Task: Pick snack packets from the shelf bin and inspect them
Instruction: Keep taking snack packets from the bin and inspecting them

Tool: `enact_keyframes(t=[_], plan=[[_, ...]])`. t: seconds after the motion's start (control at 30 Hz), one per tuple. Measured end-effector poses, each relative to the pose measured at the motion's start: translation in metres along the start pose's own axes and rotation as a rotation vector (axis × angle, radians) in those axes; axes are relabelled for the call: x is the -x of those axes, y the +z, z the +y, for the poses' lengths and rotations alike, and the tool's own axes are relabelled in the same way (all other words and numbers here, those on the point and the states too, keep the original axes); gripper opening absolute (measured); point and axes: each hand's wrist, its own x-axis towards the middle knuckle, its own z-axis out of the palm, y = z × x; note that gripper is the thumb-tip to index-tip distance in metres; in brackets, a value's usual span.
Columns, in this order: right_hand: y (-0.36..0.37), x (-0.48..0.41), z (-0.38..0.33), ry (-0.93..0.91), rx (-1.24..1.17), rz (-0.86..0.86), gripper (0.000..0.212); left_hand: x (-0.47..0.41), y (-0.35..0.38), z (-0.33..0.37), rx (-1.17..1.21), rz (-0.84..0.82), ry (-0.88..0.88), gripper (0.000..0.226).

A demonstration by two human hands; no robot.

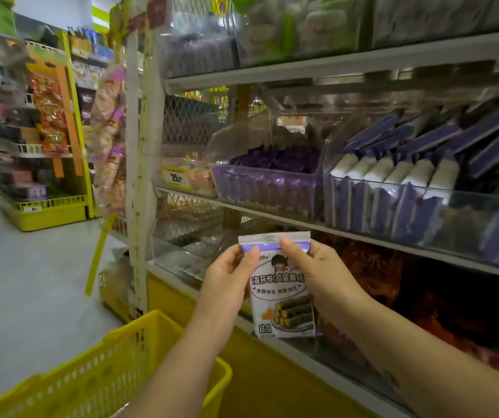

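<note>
I hold the snack packet (281, 285) upright between both hands, left hand (227, 280) and right hand (325, 279) pinching its upper side edges, equally near.

The shop is bright, with soft, even light falling from above. The floor (16, 282) shines pale where the light bounces off it. The clear bins (468, 224) have milky white glare on their fronts. The bottom shelf (332, 371) on the right sits in deep shadow and looks very dark. The snack packet (281, 285) in the middle is sharp, and its print is easy to see. The far shelves (43, 203) on the left are blurry. Straight lines bend near the edges.
</note>
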Motion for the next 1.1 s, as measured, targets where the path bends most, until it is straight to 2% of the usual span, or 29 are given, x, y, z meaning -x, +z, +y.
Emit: enact_keyframes(t=[0.1,0.2,0.33,0.6,0.7,0.8,0.9,1.0,1.1], plan=[[0.005,0.001,0.013,0.027,-0.043,-0.04,0.036,0.001,-0.003,-0.007,0.041,0.082,-0.043,0.025],[0.007,0.001,0.024,0.053,-0.036,-0.066,0.029,0.005,-0.004,-0.013,0.056,0.143,-0.102,0.019],[0.006,0.002,0.031,0.167,-0.189,-0.068,0.035,0.006,-0.007,-0.014,0.047,0.187,-0.116,0.016],[0.0,0.005,0.031,0.149,-0.085,-0.127,0.042,0.009,-0.009,-0.009,0.135,0.221,-0.157,0.022],[-0.005,0.012,0.03,0.194,0.008,-0.281,0.036,0.011,-0.012,-0.004,0.262,0.273,-0.189,0.024],[-0.01,0.019,0.032,0.355,-0.043,-0.423,0.035,0.01,-0.017,0.0,0.339,0.303,-0.234,0.027],[-0.01,0.022,0.03,0.45,-0.134,-0.392,0.034,0.011,-0.022,0.002,0.286,0.204,-0.317,0.034],[-0.01,0.019,0.026,0.482,-0.268,-0.291,0.032,0.015,-0.03,0.004,0.176,-0.026,-0.422,0.034],[-0.013,0.013,0.019,0.495,-0.266,-0.212,0.032,0.015,-0.034,0.001,0.211,-0.132,-0.473,0.043]])
